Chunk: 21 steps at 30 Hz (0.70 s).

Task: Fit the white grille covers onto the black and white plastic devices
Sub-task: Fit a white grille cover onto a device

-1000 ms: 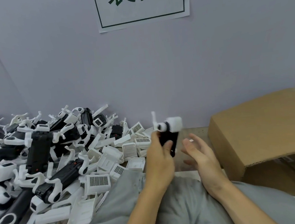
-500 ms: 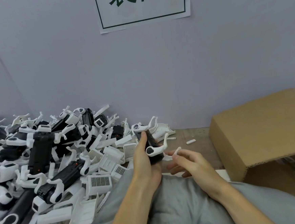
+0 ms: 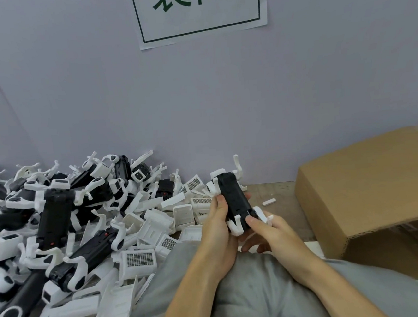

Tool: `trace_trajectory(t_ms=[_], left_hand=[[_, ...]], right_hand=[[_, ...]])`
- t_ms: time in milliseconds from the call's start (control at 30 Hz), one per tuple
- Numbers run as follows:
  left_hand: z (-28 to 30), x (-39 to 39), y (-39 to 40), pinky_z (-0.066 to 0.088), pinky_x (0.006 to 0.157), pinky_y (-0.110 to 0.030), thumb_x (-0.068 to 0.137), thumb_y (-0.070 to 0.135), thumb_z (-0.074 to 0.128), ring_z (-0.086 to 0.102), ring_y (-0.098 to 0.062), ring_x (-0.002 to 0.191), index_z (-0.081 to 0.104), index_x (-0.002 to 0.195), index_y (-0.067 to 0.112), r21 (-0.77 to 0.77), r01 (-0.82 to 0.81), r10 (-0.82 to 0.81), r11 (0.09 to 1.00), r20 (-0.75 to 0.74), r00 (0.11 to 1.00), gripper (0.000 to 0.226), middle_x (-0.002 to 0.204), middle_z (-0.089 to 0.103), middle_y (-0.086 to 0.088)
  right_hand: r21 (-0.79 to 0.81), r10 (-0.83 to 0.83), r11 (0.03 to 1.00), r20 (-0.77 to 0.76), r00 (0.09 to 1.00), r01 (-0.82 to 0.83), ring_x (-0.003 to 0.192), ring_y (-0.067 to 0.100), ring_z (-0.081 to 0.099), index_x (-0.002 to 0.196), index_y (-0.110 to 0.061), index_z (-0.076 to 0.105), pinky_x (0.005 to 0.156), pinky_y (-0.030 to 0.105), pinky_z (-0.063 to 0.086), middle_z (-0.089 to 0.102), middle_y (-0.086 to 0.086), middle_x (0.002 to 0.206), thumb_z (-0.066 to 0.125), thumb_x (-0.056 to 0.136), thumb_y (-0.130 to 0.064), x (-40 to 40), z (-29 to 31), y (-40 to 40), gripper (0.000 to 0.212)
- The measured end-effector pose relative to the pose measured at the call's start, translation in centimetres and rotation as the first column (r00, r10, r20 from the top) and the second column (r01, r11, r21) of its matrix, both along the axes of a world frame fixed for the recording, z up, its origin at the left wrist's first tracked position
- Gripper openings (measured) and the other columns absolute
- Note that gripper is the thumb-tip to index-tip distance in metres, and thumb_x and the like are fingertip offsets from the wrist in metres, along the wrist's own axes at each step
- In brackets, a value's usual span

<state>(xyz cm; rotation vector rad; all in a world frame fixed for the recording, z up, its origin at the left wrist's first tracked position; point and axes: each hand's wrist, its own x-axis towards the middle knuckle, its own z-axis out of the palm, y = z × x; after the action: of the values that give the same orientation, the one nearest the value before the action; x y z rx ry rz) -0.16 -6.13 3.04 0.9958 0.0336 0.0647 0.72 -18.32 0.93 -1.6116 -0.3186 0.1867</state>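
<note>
At frame centre, the left hand (image 3: 217, 230) and right hand (image 3: 271, 233) are both gripping one black and white device (image 3: 235, 201), fingers curled around it, above the grey cushion (image 3: 251, 292).

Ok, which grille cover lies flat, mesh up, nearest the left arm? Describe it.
Start at the pile of devices left of the grey cushion. At the cushion's left edge lies a white grille cover. Unlike the tipped covers nearby, its whole dark mesh rectangle faces up.
</note>
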Motion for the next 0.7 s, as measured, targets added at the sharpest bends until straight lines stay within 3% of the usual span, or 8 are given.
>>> trace_trajectory(t_ms=[133,300,533,633,700], left_hand=[[-0.47,0.14,0.09,0.054,0.054,-0.027,0.107,0.037,0.034,0.069,-0.032,0.087,0.054,0.126,0.011,0.019,0.042,-0.043,0.999,0.064,0.997,0.038,0.122,0.068,-0.02],[-0.95,0.38,0.28,0.053,0.054,-0.031,0.107,0.038,0.035,0.07,-0.035,0.089,0.051,0.126,0.013,0.083,0.057,-0.065,0.995,0.092,0.994,0.036,0.117,0.071,-0.017],[-0.74,0.3,0.26,0.051,0.052,-0.028,0.107,0.036,0.034,0.066,-0.034,0.082,0.052,0.123,0.009,0.024,0.025,-0.026,0.999,0.062,0.998,0.036,0.12,0.067,-0.026],[-0.82,0.29,0.22,0.051,0.052,-0.028,0.107,0.035,0.036,0.066,-0.034,0.082,0.054,0.12,0.01,0.037,0.01,-0.012,0.999,0.058,0.998,0.034,0.112,0.069,-0.024],[-0.88,0.33,0.21,0.052,0.054,-0.03,0.106,0.034,0.038,0.065,-0.035,0.086,0.054,0.124,0.011,0.059,0.003,-0.007,0.998,0.064,0.998,0.034,0.114,0.068,-0.025]], right_hand=[[0.026,-0.024,0.999,0.011,1.0,0.023,0.068,0.02,0.067,0.103,-0.014,0.068,0.066,0.031,0.043,0.072,0.006,0.08,0.051,0.102,-0.028,0.04,0.02,-0.05,0.022],[0.016,-0.027,1.0,0.015,1.0,0.027,0.066,0.02,0.064,0.1,-0.01,0.066,0.065,0.031,0.042,0.07,0.002,0.075,0.052,0.101,-0.022,-0.03,0.02,-0.05,0.019],[0.041,-0.001,0.999,0.025,1.0,0.0,0.065,0.018,0.064,0.102,-0.014,0.069,0.067,0.034,0.042,0.071,0.004,0.077,0.056,0.094,-0.023,-0.25,0.17,-0.08,0.017],[0.027,0.01,1.0,0.024,1.0,-0.011,0.066,0.017,0.065,0.1,-0.014,0.069,0.066,0.031,0.044,0.073,0.005,0.08,0.053,0.078,-0.032,-0.26,0.26,-0.08,0.033],[0.016,0.011,1.0,0.038,0.999,-0.011,0.066,0.015,0.065,0.098,-0.018,0.07,0.062,0.024,0.046,0.073,0.004,0.079,0.052,0.081,-0.03,-0.16,0.18,-0.13,0.027]])
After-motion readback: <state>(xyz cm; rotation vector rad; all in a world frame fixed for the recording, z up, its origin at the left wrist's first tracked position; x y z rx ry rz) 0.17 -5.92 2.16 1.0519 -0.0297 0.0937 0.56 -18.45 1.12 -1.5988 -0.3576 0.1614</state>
